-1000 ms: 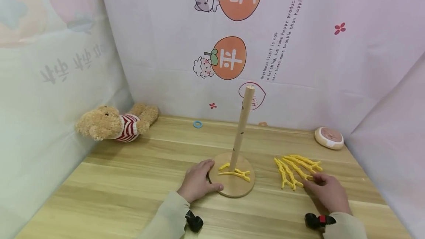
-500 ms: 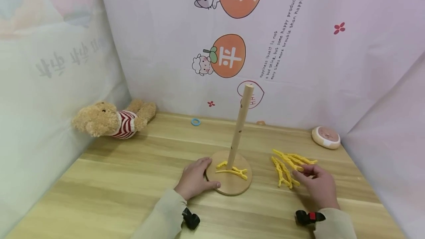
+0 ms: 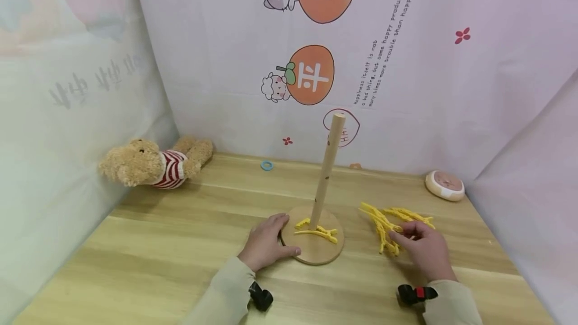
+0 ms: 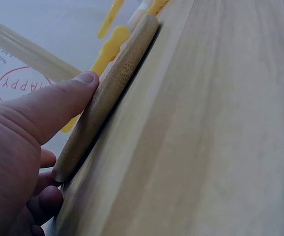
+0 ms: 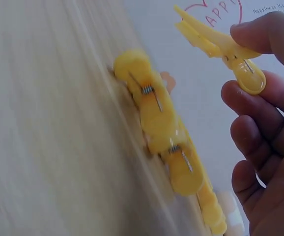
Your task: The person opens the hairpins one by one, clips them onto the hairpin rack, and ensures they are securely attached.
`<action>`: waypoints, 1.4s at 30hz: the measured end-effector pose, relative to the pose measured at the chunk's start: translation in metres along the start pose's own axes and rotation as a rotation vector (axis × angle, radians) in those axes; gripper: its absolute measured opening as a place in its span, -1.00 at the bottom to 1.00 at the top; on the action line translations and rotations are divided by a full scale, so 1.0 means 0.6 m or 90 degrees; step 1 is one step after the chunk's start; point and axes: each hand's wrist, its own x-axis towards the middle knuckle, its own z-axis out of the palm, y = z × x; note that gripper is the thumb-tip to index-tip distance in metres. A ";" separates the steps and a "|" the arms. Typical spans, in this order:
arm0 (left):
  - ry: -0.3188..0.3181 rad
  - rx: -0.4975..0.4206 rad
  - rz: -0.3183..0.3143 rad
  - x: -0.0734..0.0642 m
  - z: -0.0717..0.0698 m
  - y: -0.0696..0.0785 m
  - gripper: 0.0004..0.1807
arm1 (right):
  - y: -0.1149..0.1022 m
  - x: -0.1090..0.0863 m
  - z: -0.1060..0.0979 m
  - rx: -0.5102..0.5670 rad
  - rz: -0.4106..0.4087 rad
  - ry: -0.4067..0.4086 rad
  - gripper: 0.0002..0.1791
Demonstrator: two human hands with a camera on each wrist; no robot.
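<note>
Up off the desk (image 3: pixel 180 250) and in plain sight, a yellow spring clip (image 5: pixel 215 35) is pinched in the right hand (image 3: pixel 422 247): thumb on one handle, forefinger against the other, that's the grip, with the clip's nose aimed left toward the wooden stand (image 3: pixel 321 189). Just beneath and beside it, more yellow clips (image 5: pixel 156 115) lie bunched on the desk, little metal springs (image 5: pixel 147 90) catching the eye, though the exact number is hard to tell.

Over at the stand, the left hand (image 3: pixel 266 245) has its grip on the left side of the round base (image 3: pixel 318 255), thumb and fingers spread along the rim. The post (image 3: pixel 328 157), dotted with small holes, stands up from it, and at its foot sits another clip (image 3: pixel 326 234), one arm in front, one behind.

Farther out, a teddy bear (image 3: pixel 153 162) in red-and-white stripes lies at the left wall, a blue ring (image 3: pixel 267 165) rests near the back edge, a round cream-and-pink case (image 3: pixel 444 185) sits at the right rear, and a cartoon-printed cloth (image 3: pixel 226 64) hangs behind.
</note>
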 end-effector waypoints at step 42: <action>-0.015 -0.009 0.011 0.000 0.001 -0.002 0.01 | -0.090 -0.024 0.050 0.146 -0.095 -0.176 -0.71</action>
